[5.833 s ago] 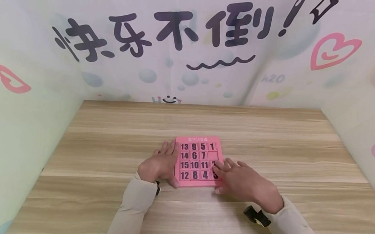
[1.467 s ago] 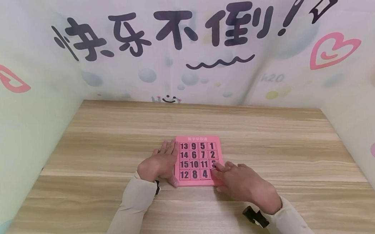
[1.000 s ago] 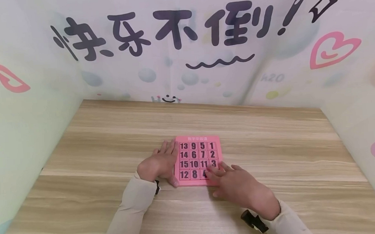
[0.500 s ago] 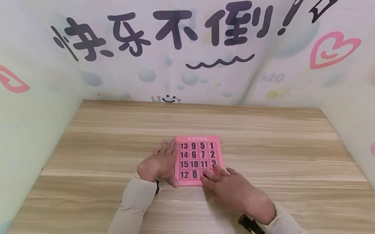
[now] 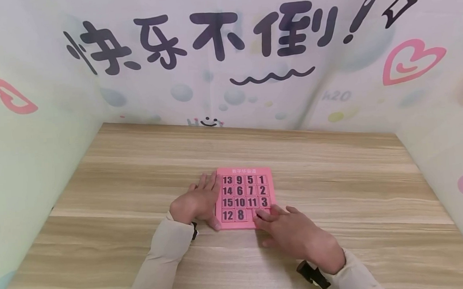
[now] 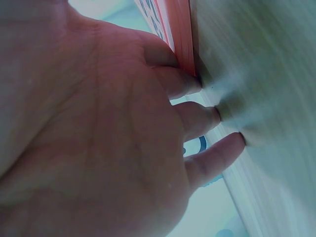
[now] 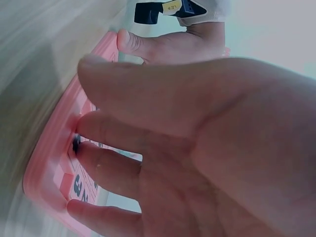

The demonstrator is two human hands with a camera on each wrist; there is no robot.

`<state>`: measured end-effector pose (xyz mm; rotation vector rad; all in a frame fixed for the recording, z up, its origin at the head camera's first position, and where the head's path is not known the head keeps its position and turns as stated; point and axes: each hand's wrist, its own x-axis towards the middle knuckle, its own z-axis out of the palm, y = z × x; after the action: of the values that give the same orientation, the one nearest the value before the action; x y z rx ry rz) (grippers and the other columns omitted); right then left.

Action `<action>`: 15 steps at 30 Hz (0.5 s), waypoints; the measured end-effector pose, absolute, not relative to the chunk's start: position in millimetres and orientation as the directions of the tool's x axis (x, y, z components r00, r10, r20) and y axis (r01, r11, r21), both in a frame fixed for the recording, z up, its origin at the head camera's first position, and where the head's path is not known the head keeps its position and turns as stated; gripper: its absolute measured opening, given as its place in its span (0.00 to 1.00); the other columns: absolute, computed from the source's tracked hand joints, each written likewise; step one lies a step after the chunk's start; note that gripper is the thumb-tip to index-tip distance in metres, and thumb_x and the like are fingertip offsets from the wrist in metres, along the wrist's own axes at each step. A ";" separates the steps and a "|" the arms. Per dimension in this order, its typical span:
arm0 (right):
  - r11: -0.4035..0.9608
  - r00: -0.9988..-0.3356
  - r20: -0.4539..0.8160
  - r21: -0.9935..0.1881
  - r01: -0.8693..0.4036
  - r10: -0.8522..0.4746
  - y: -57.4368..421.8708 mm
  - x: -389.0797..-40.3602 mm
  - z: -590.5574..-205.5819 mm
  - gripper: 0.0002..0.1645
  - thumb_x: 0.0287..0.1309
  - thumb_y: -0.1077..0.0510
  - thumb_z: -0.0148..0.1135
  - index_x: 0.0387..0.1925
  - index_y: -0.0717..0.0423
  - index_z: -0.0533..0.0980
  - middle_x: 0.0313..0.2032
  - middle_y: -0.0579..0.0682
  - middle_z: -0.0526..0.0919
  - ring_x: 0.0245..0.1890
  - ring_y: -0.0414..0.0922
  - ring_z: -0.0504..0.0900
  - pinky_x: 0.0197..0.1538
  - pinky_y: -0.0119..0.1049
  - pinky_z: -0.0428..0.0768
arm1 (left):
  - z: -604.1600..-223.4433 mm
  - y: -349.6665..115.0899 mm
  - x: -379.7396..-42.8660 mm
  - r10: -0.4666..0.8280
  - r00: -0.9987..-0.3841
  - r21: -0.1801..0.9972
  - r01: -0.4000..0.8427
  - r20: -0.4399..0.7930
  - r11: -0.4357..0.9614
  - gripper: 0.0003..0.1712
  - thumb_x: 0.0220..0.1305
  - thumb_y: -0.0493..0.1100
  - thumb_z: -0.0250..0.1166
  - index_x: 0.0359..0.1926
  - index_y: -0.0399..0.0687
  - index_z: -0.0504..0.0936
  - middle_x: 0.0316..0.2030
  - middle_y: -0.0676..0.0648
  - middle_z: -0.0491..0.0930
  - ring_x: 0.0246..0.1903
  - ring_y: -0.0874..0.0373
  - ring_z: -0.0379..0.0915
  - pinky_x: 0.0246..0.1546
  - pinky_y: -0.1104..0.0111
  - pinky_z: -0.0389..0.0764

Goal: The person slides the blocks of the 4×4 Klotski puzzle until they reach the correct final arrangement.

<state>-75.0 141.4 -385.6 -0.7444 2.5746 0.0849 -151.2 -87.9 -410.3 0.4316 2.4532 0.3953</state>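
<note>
In the head view, a pink number sliding puzzle [image 5: 265,170] lies flat on the table. My left hand [image 5: 197,204] rests along its left edge, fingers extended, the thumb near the lower left corner. My right hand [image 5: 294,233] reaches over the lower right corner, its fingertips pressing a bottom-row tile [image 5: 255,212] whose number is mostly covered. A gap shows between that tile and the 8 tile [image 5: 240,214]. The right wrist view shows the straight fingers [image 7: 108,168] touching the tiles, with a dark printed digit [image 7: 76,143] by one fingertip.
The wood-grain table [image 5: 157,166] extends around the puzzle. A printed cloth wall [image 5: 212,92] stands behind it and along both sides. A black strap piece [image 5: 313,274] sits at my right wrist.
The 2 and 3 tiles have each moved up one place in the right column. The bottom-row 4 tile has since slid rightward under my right fingers. My left hand stays put.
</note>
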 end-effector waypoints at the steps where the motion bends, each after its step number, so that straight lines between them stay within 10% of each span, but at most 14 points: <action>1: 0.853 -0.750 -0.444 -0.068 -0.517 -0.490 141.9 -75.1 -385.1 0.33 0.66 0.41 0.58 0.71 0.41 0.68 0.73 0.42 0.65 0.73 0.54 0.62 0.71 0.59 0.63 | -410.2 -87.9 -151.1 0.392 -0.761 0.379 0.207 -0.517 0.902 0.78 0.40 0.51 0.81 0.78 0.39 0.35 0.79 0.41 0.29 0.77 0.42 0.22 0.76 0.48 0.38; 15: 0.878 -0.767 -0.447 -0.100 -0.469 -0.461 149.8 -76.9 -379.8 0.30 0.65 0.43 0.59 0.67 0.42 0.72 0.71 0.45 0.67 0.71 0.59 0.65 0.70 0.62 0.63 | -409.6 -88.0 -150.6 0.394 -0.760 0.369 0.217 -0.517 0.904 0.77 0.40 0.52 0.81 0.78 0.39 0.36 0.79 0.41 0.29 0.77 0.42 0.22 0.76 0.48 0.38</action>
<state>-76.9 149.8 -379.8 -0.6785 2.5785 0.0237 -150.6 -88.0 -409.6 0.4369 2.4543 0.3839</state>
